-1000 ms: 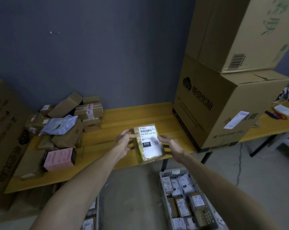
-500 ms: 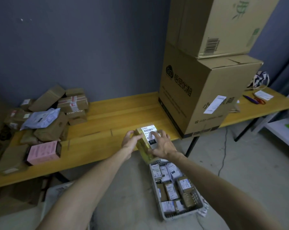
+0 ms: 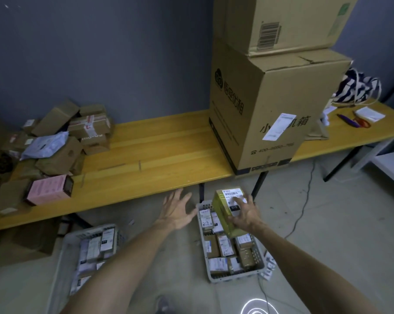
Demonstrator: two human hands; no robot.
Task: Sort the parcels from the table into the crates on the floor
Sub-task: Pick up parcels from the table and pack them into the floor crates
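Gripping the yellow parcel from above, the right hand is holding it over the grey crate's far end; the left hand is hovering spread, empty. Placing is underway, calling for lowering into a gap, seemingly scarce.

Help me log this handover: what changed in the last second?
The left hand let go of the yellow parcel; the right hand alone carried it from the table edge to over the right crate. The table's parcel pile stayed put.
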